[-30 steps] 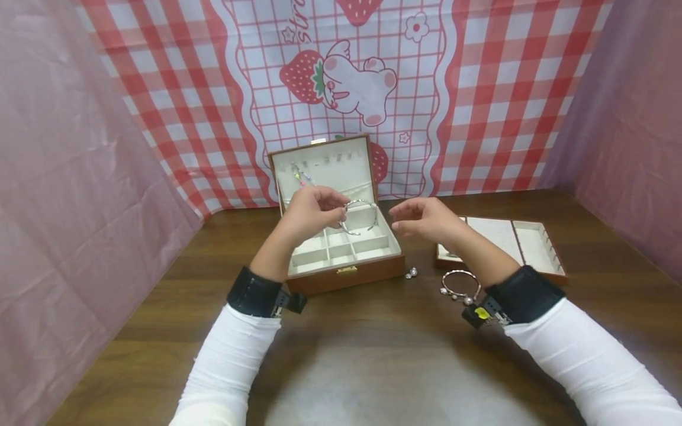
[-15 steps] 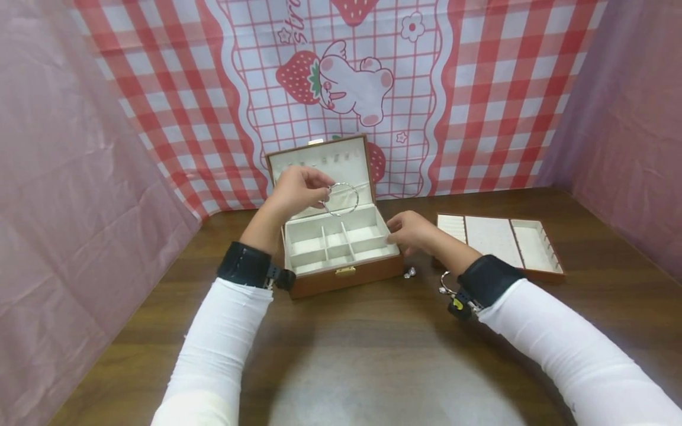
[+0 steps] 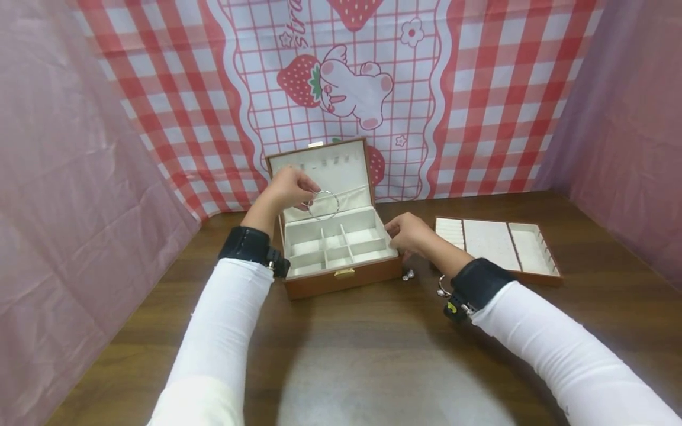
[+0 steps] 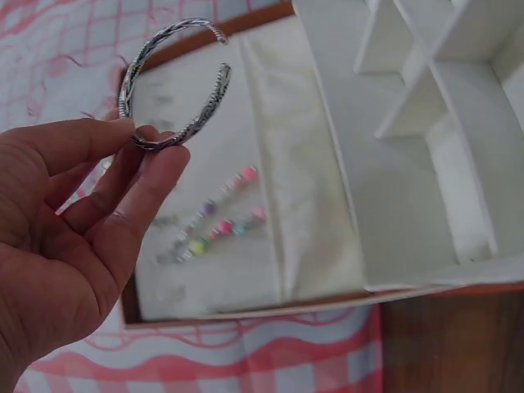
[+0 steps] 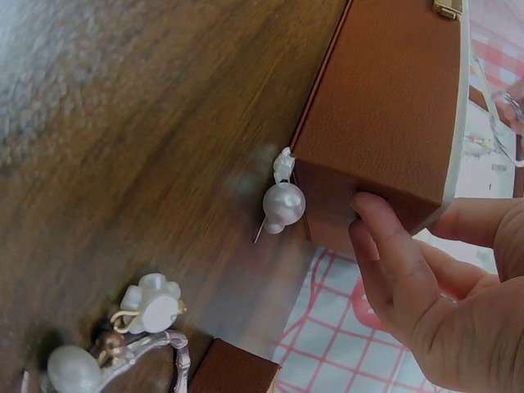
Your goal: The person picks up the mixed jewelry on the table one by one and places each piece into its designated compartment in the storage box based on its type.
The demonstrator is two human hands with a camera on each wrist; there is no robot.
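Shifting leftward since a second ago, the left hand (image 3: 288, 190) is now holding a silver bangle (image 3: 338, 205) in front of the raised lid (image 3: 346, 174), while the right hand (image 3: 409, 232), apart from the jewelry box (image 3: 367, 277) then, is gripping its right end. In the head view, both forearms are reaching forward over the counter (image 3: 373, 355), the left wrist standing higher. The silver bangle is hanging in the air as a rounded loop, extending rightward from the fingertips. A shallow tray (image 3: 491, 236) is lying right of the jewelry box.

In the left wrist view, thumb and fingers are pinching the silver bangle at its lower edge. Its loop is tilting, its longer axis running from lower left to upper right and its gap facing right, toward the compartments. Braided metal with dark grooves is showing, tapering to ribbed ends. A colorful beaded strand (image 4: 223, 226) is lying against the lid lining.

In the right wrist view, bent fingers are pressing the outer end wall, the thumb lying at the rim. A pearl piece (image 5: 284, 204) is resting just beside the jewelry box; another bangle (image 5: 182, 354) is lying near.
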